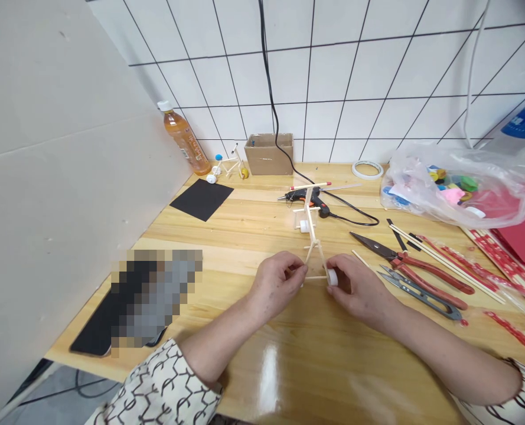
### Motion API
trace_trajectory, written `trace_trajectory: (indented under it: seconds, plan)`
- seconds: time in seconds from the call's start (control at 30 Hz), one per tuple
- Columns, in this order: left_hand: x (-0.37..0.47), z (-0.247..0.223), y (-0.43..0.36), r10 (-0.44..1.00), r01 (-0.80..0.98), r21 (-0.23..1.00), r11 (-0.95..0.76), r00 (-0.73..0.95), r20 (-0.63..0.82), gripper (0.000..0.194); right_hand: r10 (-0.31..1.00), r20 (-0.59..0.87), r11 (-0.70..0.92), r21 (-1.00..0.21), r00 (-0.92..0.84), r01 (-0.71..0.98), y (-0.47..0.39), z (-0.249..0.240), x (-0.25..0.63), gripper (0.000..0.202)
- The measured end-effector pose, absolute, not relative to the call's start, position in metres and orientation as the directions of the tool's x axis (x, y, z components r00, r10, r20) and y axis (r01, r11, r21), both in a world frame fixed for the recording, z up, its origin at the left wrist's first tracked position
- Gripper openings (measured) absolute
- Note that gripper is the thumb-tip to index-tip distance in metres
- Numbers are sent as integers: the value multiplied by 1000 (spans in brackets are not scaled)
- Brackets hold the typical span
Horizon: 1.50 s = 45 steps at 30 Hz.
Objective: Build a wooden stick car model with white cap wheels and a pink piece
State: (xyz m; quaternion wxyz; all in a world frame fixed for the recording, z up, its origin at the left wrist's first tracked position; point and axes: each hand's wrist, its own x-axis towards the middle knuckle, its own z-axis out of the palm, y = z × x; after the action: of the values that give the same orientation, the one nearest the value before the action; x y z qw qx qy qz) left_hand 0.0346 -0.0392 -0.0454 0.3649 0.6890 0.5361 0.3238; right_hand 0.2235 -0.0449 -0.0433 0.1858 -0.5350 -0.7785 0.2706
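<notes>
A small tricycle-like model (pixel 312 227) made of thin wooden sticks stands in front of me, its red-tipped crossbar at the far end. One white bottle cap (pixel 305 226) sits on its far part. My left hand (pixel 280 282) is closed, pinching the near left end of the stick frame. On the other side, my right hand (pixel 359 289) has thumb and fingers closed on a white bottle cap (pixel 332 277) at the right end of the near cross stick (pixel 316 277). The left fingertips hide that stick's other end.
Behind the model lies a black glue gun (pixel 309 196) with its cord. Pliers (pixel 415 265), thread snips (pixel 421 293) and loose sticks (pixel 448 262) lie right. A bag of caps (pixel 457 189), cardboard box (pixel 268 156), drink bottle (pixel 185 139) and another stick model (pixel 229 165) stand further back.
</notes>
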Motion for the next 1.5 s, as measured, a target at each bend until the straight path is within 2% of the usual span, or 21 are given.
trace_trajectory:
  seconds: [0.43,0.67,0.83,0.93,1.17,1.3,1.5]
  plan:
    - [38,-47,-41,956,578,766,-282,233,176,14,930,-40,273,-589,-365,761,-44,-42,227,21]
    - [37,-45,-40,948,568,765,-304,257,185,15,929,-9,298,-571,-369,765,-44,-38,226,21]
    - [37,-46,-40,943,536,783,-315,271,193,16,930,70,330,-593,-362,734,-43,-33,224,17]
    - [37,-47,-40,940,529,784,-323,278,200,16,933,55,308,-634,-356,709,-41,-32,223,15]
    - [32,-42,-41,945,571,771,-281,305,119,11,943,1,244,-684,-334,688,-38,-36,221,16]
    - [28,-39,-42,942,623,740,-253,333,42,26,943,7,243,-696,-332,676,-37,-35,219,16]
    - [28,-38,-40,927,584,763,-276,373,49,17,952,-8,202,-731,-305,651,-35,-31,217,16]
